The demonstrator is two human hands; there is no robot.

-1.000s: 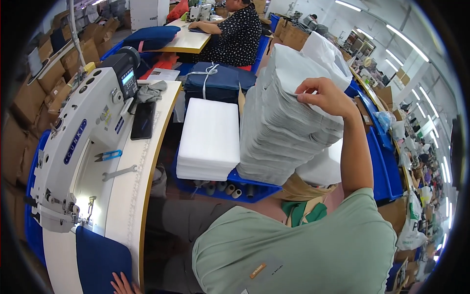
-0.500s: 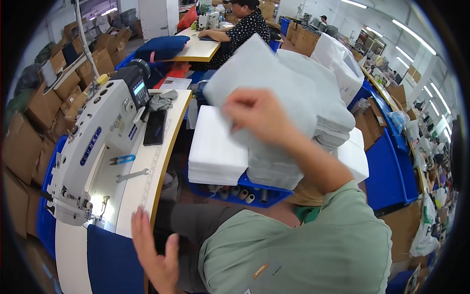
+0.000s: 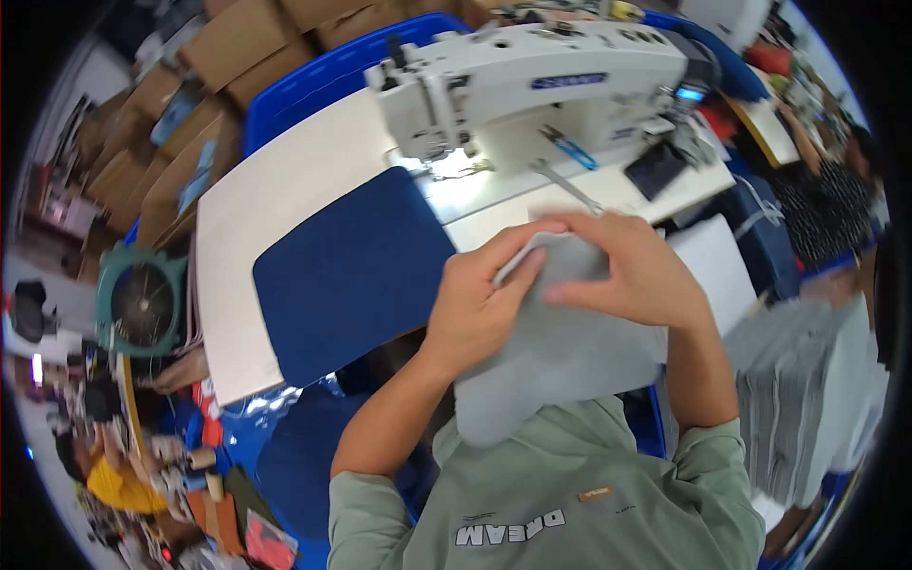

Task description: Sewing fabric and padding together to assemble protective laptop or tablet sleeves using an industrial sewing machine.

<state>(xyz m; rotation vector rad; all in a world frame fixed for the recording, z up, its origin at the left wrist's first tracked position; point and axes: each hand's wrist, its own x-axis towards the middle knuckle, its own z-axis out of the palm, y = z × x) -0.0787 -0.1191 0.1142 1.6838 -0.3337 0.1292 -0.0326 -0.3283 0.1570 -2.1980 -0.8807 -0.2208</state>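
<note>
I have a soft gray cloth panel (image 3: 579, 351) up in front of me, in the middle of the frame. My left hand (image 3: 484, 299) is pinching its top edge, with my thumb on one side and my fingers on the other. My right hand (image 3: 632, 275) is curled near the same edge, with its thumb and fingers spread apart. It is blurry, so I can't tell if it grips the cloth.

To do this well, I think I should pinch lightly, close to the edge, and hold my hands level so the cloth doesn't twist. Pulling hard might stretch it or leave a crease.

The panel is plain light gray and looks thin and floppy. Its top bends over near my left thumb. The rest hangs down in front of my green shirt (image 3: 560, 475), and its bottom left corner is round. The navy panel (image 3: 351, 275) lies flat on the white sewing table (image 3: 233, 275), left of the middle.
</note>
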